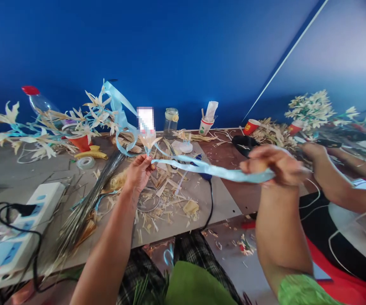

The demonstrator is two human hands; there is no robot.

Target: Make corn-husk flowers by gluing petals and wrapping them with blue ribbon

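Observation:
My left hand (pixel 139 172) is closed in a pinch on the base of a pale husk flower (pixel 149 142), upright above the table. A light blue ribbon (pixel 202 167) runs from the flower's base to my right hand (pixel 280 165). Blurred by motion, that hand has its fingers curled round the ribbon, which is stretched nearly level between both hands. Another length of the ribbon loops up behind the flower to the left. Under my hands, the grey board (pixel 224 199) carries scattered husk scraps (pixel 157 190).
Left lie a wire bundle (pixel 89 207), a tape roll (pixel 85 162), a power strip (pixel 26 228) and finished husk flowers (pixel 43 140). Along the wall stand a glass jar (pixel 171 123) and a paper cup (pixel 206 126). A co-worker's arm (pixel 335 178) is at right.

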